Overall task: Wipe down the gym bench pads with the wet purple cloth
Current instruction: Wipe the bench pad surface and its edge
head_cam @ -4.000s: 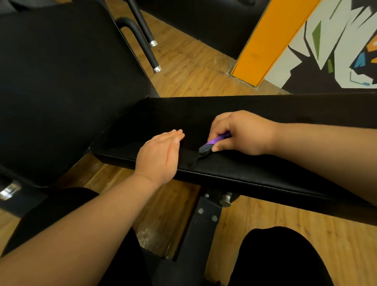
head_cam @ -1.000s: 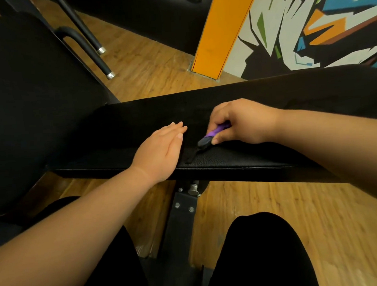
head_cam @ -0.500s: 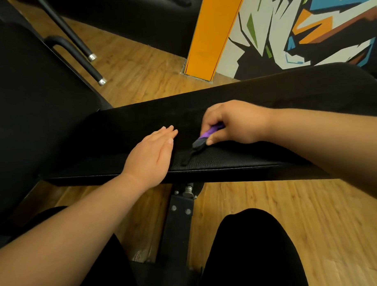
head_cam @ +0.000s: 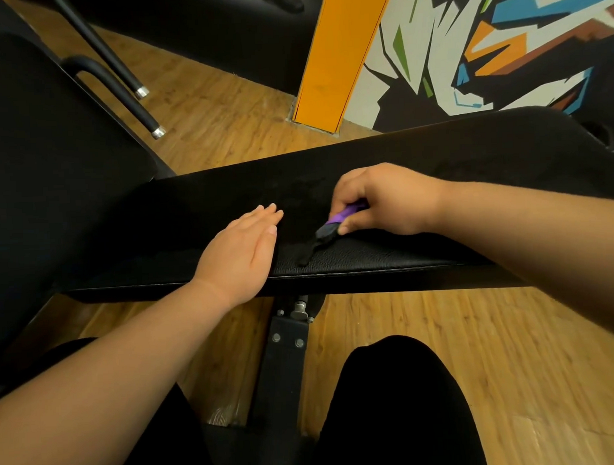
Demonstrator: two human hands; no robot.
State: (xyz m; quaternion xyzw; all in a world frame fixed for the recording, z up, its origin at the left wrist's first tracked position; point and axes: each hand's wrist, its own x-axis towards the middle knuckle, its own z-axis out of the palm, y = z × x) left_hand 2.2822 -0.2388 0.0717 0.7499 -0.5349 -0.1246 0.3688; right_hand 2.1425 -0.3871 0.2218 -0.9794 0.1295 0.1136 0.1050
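R hand (head_cam: 384, 201) pinched the purple cloth (head_cam: 345, 215) w/ curled fingers, down on the bench pad (head_cam: 386, 261), near edge. L hand (head_cam: 243, 245) lay flat just left, fingers straight. Cloth prob soft, limp, light; best gripped bunched.

A wooden plank floor (head_cam: 224, 106) runs under everything. An orange pillar (head_cam: 334, 57) stands on it at the back, just beside a wall mural (head_cam: 483, 52) of jagged white, black, blue and green shapes. Two black tubes (head_cam: 100, 48) with chrome caps slant at upper left. A bolted black post (head_cam: 285, 358) stands below.
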